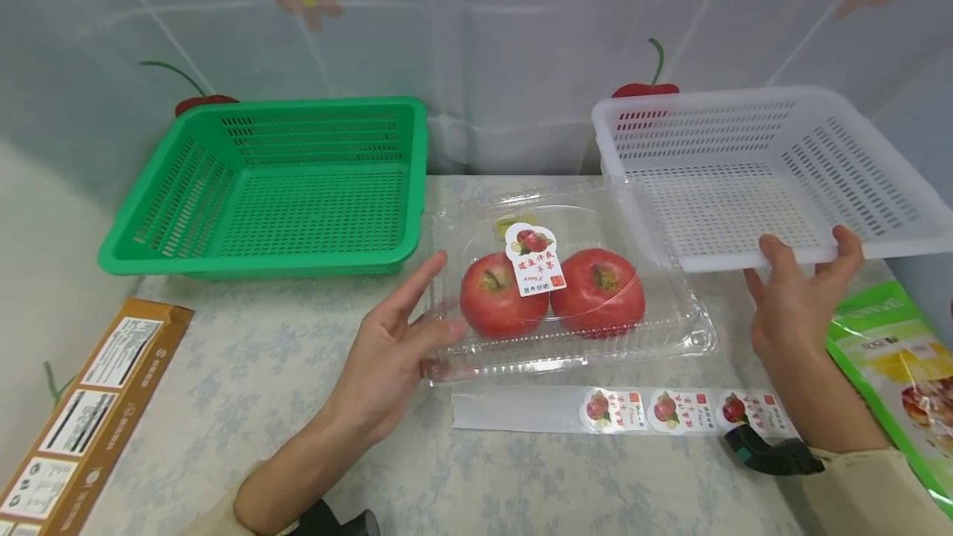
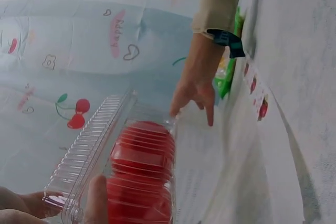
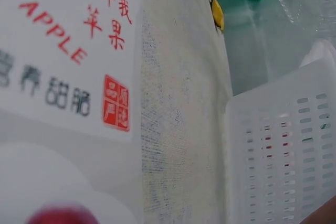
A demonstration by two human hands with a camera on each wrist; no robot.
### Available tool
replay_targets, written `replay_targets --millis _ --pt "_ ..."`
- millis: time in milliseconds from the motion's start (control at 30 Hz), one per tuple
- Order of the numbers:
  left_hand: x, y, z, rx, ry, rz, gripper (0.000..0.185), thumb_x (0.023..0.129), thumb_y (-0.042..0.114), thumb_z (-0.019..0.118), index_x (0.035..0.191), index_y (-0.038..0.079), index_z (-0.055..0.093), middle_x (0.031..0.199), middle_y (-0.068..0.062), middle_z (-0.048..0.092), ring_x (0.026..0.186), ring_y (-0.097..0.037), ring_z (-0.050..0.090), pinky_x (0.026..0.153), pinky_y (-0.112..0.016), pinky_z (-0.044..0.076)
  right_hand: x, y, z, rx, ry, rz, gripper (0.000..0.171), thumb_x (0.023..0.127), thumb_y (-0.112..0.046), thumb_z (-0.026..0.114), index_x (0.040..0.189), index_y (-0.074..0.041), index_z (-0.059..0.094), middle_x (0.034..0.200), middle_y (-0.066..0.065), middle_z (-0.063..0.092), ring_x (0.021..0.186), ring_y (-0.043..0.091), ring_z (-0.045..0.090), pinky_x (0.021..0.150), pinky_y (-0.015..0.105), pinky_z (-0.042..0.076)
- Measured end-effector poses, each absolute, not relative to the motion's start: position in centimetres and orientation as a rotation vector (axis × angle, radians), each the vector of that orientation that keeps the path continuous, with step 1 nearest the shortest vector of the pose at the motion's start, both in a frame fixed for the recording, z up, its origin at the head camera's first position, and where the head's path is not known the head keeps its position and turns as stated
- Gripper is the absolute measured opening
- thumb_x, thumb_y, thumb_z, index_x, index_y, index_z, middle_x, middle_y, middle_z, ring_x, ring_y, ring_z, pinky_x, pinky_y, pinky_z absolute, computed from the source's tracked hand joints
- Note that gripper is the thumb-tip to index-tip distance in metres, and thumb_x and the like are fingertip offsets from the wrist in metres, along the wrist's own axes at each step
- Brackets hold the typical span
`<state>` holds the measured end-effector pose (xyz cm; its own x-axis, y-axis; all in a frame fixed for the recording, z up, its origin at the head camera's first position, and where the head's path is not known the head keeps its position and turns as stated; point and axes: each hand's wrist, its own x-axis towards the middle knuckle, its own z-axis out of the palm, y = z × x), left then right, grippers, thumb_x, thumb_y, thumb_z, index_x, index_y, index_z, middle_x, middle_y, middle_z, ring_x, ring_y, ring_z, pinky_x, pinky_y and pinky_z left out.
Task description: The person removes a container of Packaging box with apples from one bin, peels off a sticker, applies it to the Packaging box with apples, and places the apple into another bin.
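Note:
My left hand grips the left edge of a clear plastic clamshell box, thumb on the near side. Two red apples sit side by side inside it. An apple label is on the lid, with a small yellow-green piece behind it. The box is tilted and held above the table. Further right, my right hand holds the front rim of a white perforated basket, fingers over the rim and thumb outside in the left wrist view. Nothing shows inside the basket.
A green basket stands at the back left. A strip of apple labels lies in front of the box. At far left is a long brown carton, at far right a green food bag. A patterned curtain hangs behind.

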<state>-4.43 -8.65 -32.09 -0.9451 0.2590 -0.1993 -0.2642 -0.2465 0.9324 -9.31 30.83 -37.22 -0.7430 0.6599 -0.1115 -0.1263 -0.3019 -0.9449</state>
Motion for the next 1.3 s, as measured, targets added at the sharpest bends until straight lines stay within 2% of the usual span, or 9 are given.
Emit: replay_targets --millis 167,367,567,667,767,900,1000,1167,1300 --pt "-5.3 -7.3 -30.9 0.046 1.718 2.311 0.07 0.091 0.0 0.062 0.153 0.025 0.038 0.155 0.015 0.026 0.125 -0.023 0.05 0.063 -0.028 0.055 -9.4 30.8 -37.0 -0.679 -1.431 2.1 0.074 0.089 -0.011 0.075 0.142 -0.039 0.032 0.143 -0.007 0.042 0.125 0.02 0.049 0.106 0.041 0.039" --pt "-7.1 -4.5 -29.4 0.069 1.744 2.367 0.067 0.09 0.003 0.065 0.148 0.031 0.046 0.152 0.015 0.03 0.101 -0.018 0.06 0.062 -0.027 0.054 -9.5 30.9 -36.9 -0.679 -1.386 2.138 0.078 0.086 -0.01 0.077 0.142 -0.039 0.031 0.143 -0.008 0.041 0.124 0.016 0.047 0.075 0.023 0.055" --pt "-9.1 -1.0 -28.0 0.053 1.739 2.401 0.066 0.09 0.004 0.068 0.146 0.033 0.049 0.146 0.017 0.04 0.114 -0.015 0.054 0.062 -0.025 0.052 -9.4 31.2 -36.5 -0.72 -1.419 2.146 0.079 0.087 -0.011 0.077 0.143 -0.04 0.029 0.143 -0.009 0.038 0.124 0.016 0.047 0.08 0.027 0.052" --pt "-10.5 0.7 -27.5 0.059 1.742 2.411 0.064 0.089 0.006 0.069 0.145 0.031 0.051 0.143 0.017 0.043 0.096 -0.016 0.059 0.058 -0.023 0.05 -9.5 31.2 -36.4 -0.738 -1.455 2.131 0.08 0.086 -0.012 0.077 0.143 -0.04 0.027 0.144 -0.009 0.038 0.125 0.017 0.046 0.079 0.026 0.05" --pt "-11.9 2.5 -27.4 0.059 1.734 2.415 0.063 0.089 0.006 0.07 0.144 0.031 0.052 0.14 0.02 0.044 0.079 -0.014 0.056 0.056 -0.023 0.048 -9.5 31.1 -36.5 -0.737 -1.466 2.132 0.082 0.086 -0.012 0.078 0.143 -0.04 0.027 0.145 -0.009 0.038 0.129 0.018 0.045 0.092 0.033 0.046" --pt "-13.5 4.9 -27.6 0.033 1.732 2.409 0.062 0.088 0.009 0.071 0.143 0.033 0.054 0.14 0.022 0.044 0.089 -0.009 0.054 0.059 -0.024 0.05 -9.5 31.0 -36.5 -0.743 -1.48 2.128 0.082 0.086 -0.012 0.078 0.144 -0.04 0.026 0.145 -0.01 0.038 0.13 0.018 0.044 0.108 0.041 0.033" --pt "-14.4 6.7 -27.9 0.016 1.739 2.4 0.06 0.089 0.01 0.071 0.141 0.034 0.056 0.139 0.019 0.045 0.105 -0.009 0.053 0.064 -0.025 0.053 -9.5 30.9 -36.6 -0.74 -1.497 2.112 0.082 0.086 -0.013 0.077 0.144 -0.04 0.026 0.146 -0.01 0.037 0.131 0.018 0.043 0.109 0.041 0.033" --pt "-15.9 9.7 -28.5 0.012 1.806 2.346 0.057 0.088 0.011 0.072 0.137 0.037 0.058 0.136 0.015 0.048 0.111 -0.008 0.052 0.077 -0.027 0.056 -9.4 30.8 -36.6 -0.751 -1.516 2.084 0.077 0.089 -0.014 0.074 0.144 -0.04 0.027 0.146 -0.009 0.037 0.13 0.017 0.043 0.11 0.043 0.032" --pt "-16.8 11.6 -28.8 0.099 1.961 2.248 0.059 0.088 0.013 0.07 0.14 0.036 0.056 0.14 0.019 0.046 0.121 -0.002 0.044 0.087 -0.021 0.048 -9.5 30.8 -36.6 -0.75 -1.519 2.072 0.075 0.09 -0.014 0.073 0.144 -0.04 0.028 0.145 -0.009 0.037 0.131 0.017 0.043 0.11 0.043 0.033"
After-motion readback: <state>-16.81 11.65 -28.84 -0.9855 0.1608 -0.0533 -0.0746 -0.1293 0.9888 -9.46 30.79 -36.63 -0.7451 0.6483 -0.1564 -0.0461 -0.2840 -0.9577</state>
